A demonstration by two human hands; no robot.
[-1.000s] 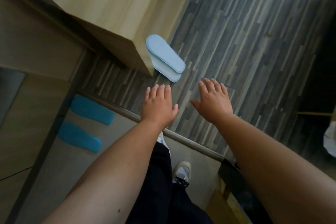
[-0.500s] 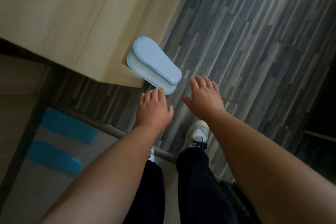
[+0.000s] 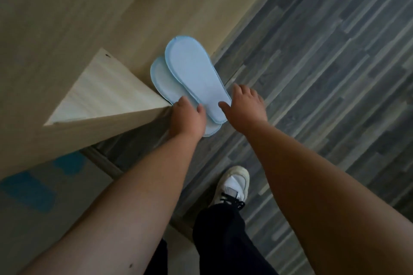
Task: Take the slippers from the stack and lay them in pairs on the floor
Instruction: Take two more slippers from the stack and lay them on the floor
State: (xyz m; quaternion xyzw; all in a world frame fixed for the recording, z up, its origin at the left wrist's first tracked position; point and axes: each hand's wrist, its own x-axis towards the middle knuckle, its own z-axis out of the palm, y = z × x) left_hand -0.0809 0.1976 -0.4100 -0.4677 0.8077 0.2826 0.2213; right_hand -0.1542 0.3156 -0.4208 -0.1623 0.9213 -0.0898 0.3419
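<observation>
Starting at the far left, two blue slippers [image 3: 42, 183] lie side by side on a pale floor patch, blurred and partly cut off by a light wooden cabinet [image 3: 107, 94] whose corner juts toward the middle. Just right of that corner, a stack of pale blue slippers [image 3: 192, 78] rests sole-up on the grey plank floor [image 3: 324, 73], against the cabinet's side, the upper slipper overlapping the lower one. The left hand [image 3: 187, 118] lies on the near end of the lower slipper, fingers curled down over its edge; whether they actually pinch it cannot be told. The right hand [image 3: 245, 107] sits at the right edge of the upper slipper, fingers loosely spread, thumb touching the sole. Below, a white sneaker [image 3: 232, 185] and dark trouser leg [image 3: 223, 241] stand on the planks.
</observation>
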